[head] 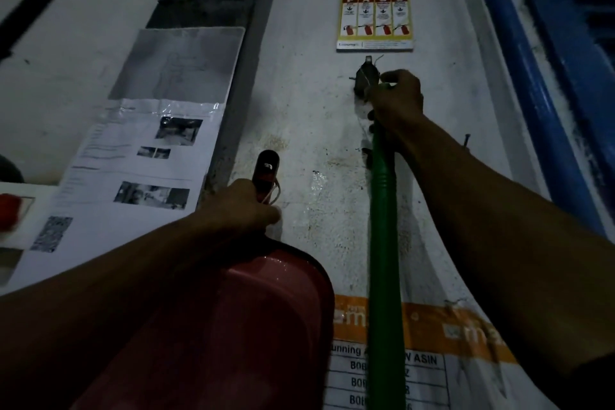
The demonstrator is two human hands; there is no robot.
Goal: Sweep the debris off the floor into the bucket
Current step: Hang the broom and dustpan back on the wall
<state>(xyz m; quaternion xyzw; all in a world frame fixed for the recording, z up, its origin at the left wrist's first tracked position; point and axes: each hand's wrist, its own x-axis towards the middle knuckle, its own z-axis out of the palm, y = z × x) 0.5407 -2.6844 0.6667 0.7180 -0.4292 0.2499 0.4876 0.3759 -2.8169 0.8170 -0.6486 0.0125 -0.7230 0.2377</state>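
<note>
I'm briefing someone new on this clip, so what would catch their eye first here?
First, the bright green broom handle running up the middle of the white wall, with the right hand holding its top end at a metal wall hook. Next, the red dustpan at lower centre, its handle held by the left hand. Above, a yellow and red fire extinguisher PASS poster stands out.

the red dustpan (266, 309) looks like smooth glossy plastic, same for the green broom handle (382, 226) with its ribbed bit, the white wall (316, 110) is rough, grainy paint, the printed sheets (133, 160) are paper under shiny plastic film, and the hook (366, 76) looks like dull metal.
</note>
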